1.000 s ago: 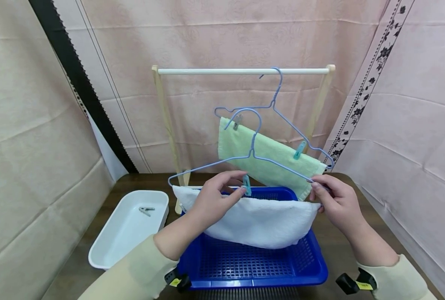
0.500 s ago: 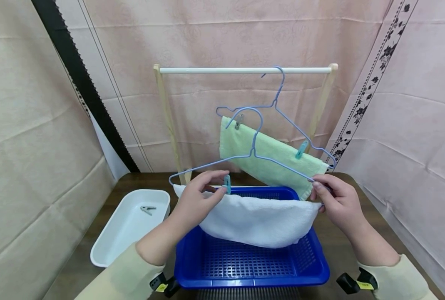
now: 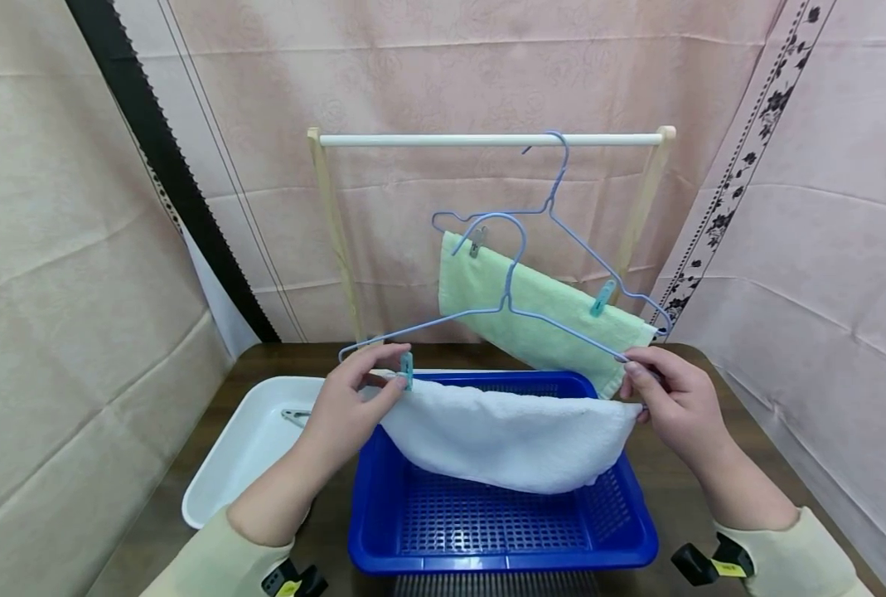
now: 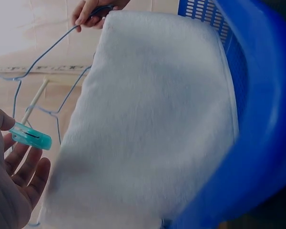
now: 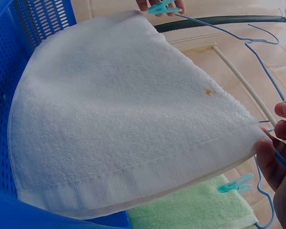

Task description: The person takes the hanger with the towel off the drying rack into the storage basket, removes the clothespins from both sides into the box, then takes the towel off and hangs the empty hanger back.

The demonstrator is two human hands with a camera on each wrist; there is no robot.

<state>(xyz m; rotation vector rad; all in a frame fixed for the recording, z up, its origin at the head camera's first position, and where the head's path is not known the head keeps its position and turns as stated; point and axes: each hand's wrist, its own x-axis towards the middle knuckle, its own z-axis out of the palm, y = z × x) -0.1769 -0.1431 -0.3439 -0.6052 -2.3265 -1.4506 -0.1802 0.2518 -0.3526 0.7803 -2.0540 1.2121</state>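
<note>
My left hand (image 3: 341,406) pinches a teal clothespin (image 3: 407,371) between thumb and fingers, near the left part of a white towel (image 3: 513,439). The left wrist view shows that clothespin (image 4: 32,137) apart from the cloth. The towel hangs folded along the bottom of a blue hanger (image 3: 450,317), above a blue basket (image 3: 502,562). At the hanger's right end, my right hand (image 3: 670,398) grips the wire together with the towel's corner. How the towel is fastened at its left end is hidden behind my left hand in the head view.
Behind, a rack with a white rod (image 3: 428,141) carries another blue hanger (image 3: 588,250). A green towel (image 3: 487,286) hangs tilted from it by a grey clip (image 3: 477,242) and a teal clothespin (image 3: 602,298). At left stands a white tray (image 3: 226,464) with a grey clip (image 3: 293,416).
My left hand has moved left along the towel's top edge, carrying the teal clothespin. The right hand keeps its hold on the hanger's end and towel corner.
</note>
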